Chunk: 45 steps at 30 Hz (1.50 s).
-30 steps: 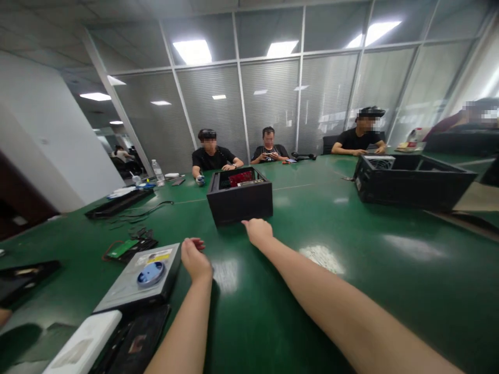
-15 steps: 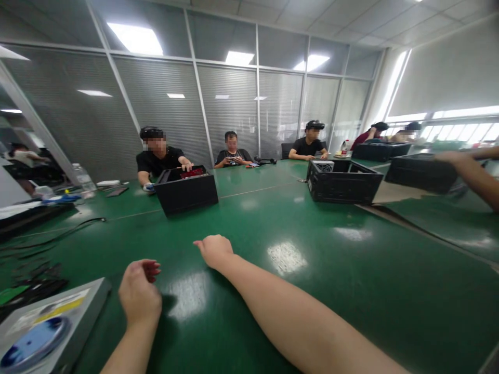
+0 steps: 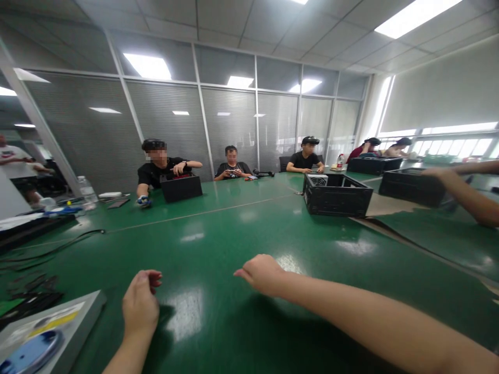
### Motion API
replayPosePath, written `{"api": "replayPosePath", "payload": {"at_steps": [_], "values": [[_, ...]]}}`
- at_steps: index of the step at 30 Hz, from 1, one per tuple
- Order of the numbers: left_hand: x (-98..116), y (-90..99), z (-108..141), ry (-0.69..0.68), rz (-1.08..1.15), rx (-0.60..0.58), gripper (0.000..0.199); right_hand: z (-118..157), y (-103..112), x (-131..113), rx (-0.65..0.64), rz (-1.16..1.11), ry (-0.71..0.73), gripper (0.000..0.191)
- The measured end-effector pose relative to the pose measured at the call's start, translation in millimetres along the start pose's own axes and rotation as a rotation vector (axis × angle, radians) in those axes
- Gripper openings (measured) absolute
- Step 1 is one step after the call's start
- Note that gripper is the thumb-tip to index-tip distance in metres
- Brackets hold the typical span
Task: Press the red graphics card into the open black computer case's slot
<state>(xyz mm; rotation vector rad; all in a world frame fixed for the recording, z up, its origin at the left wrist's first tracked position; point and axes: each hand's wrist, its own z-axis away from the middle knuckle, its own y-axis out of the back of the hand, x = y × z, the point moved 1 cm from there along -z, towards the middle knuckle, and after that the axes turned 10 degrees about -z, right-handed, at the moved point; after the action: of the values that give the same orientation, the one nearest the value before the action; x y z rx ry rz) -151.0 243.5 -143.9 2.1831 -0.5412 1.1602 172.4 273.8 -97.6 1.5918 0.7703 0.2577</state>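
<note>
Above the green table [image 3: 218, 234], my left hand [image 3: 142, 301] is raised with its fingers curled, and nothing shows in it. To its left lies a grey metal drive [image 3: 83, 322] with a yellow-striped label and a blue round object [image 3: 33, 353] on top. My right hand [image 3: 261, 274] hovers over the middle of the table at the end of my outstretched arm, its fingers bent together. No object is visible in that hand, though its palm side is hidden.
Across the table a person handles a black case [image 3: 181, 188]. An open black case with a fan [image 3: 338, 196] stands at the back right, beside another dark case [image 3: 411, 187] under a person's hand. Cables [image 3: 78, 228] and a bottle [image 3: 86, 189] are at the left.
My right hand has moved right and nearer to me. The black case across the table has shifted back toward its person. The view has tilted up slightly.
</note>
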Motion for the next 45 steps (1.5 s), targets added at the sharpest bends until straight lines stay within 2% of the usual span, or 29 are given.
{"api": "replayPosePath", "payload": {"at_steps": [3, 6, 14, 18, 25, 32, 45], "values": [[3.6, -1.7, 3.1, -0.02, -0.002, -0.02, 0.036, 23.0, -6.0, 33.9, 0.106, -0.049, -0.124, 0.054], [8.0, -2.2, 7.0, -0.062, -0.024, -0.037, 0.034, 24.9, -9.5, 48.4, 0.148, -0.079, -0.146, 0.054], [12.5, -3.8, 12.8, -0.124, -0.126, -0.12, 0.039, 12.9, -25.4, 51.5, 0.139, -0.106, -0.108, 0.056], [15.3, -4.4, 13.3, -0.168, -0.132, -0.099, 0.038, 16.3, -25.3, 56.6, 0.161, -0.117, -0.121, 0.056], [20.8, -0.7, 20.9, -0.197, -0.136, 0.008, 0.044, 18.6, -27.3, 57.0, 0.169, -0.183, -0.114, 0.055], [19.2, -3.7, 26.1, -0.185, -0.128, 0.005, 0.042, 18.7, -37.0, 62.4, 0.164, -0.242, -0.076, 0.057], [20.1, -5.0, 27.7, -0.17, -0.099, -0.015, 0.041, 20.5, -37.8, 58.3, 0.135, -0.243, -0.077, 0.057]]}}
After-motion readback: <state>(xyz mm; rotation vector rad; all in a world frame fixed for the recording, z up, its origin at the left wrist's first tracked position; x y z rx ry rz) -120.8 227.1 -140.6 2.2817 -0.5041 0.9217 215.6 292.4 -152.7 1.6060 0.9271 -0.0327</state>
